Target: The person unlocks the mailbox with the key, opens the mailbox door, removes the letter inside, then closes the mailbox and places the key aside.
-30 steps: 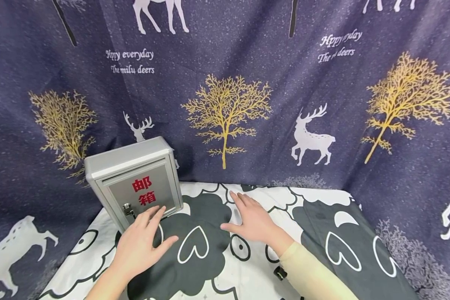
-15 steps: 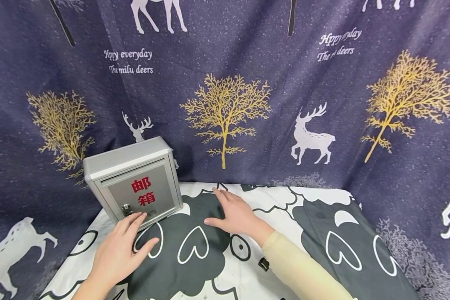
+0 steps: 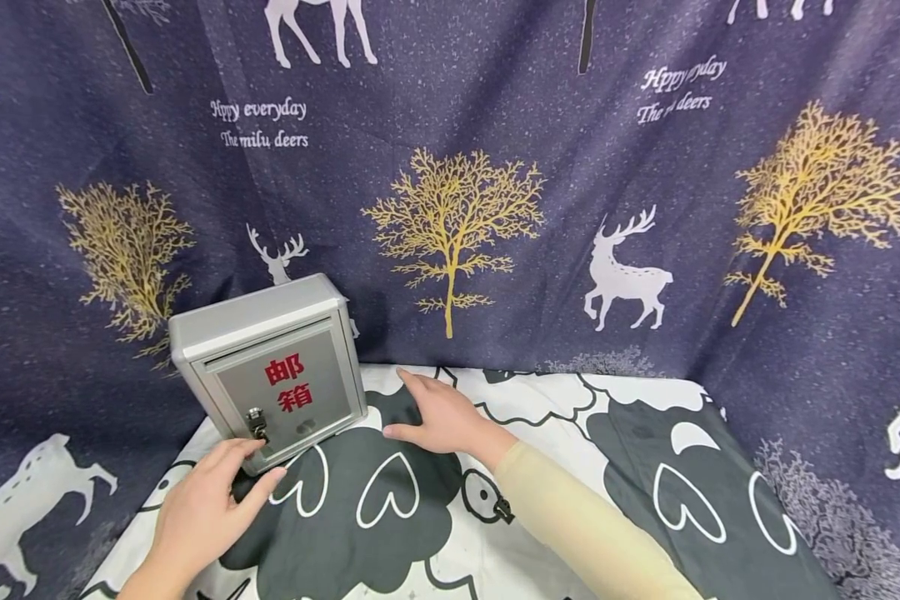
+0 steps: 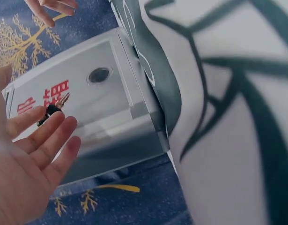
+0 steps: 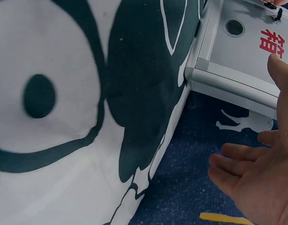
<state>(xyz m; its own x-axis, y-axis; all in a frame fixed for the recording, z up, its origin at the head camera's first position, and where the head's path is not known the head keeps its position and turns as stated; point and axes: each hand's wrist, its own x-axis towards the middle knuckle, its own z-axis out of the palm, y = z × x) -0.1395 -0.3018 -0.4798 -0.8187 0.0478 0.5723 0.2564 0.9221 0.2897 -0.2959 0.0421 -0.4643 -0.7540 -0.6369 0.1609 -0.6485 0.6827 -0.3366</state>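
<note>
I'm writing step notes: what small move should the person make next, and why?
Probably pinch the keys with the left hand: they hang at the lock of the closed metal mailbox, close beside that hand, while the right hand holds nothing.

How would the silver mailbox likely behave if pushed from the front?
The mailbox looks stiff, given its flat sides and crisp edges. Its smooth, shiny surface may be slippery. Standing upright and shallower than it is tall, on printed cloth, it could tip backward.
</note>
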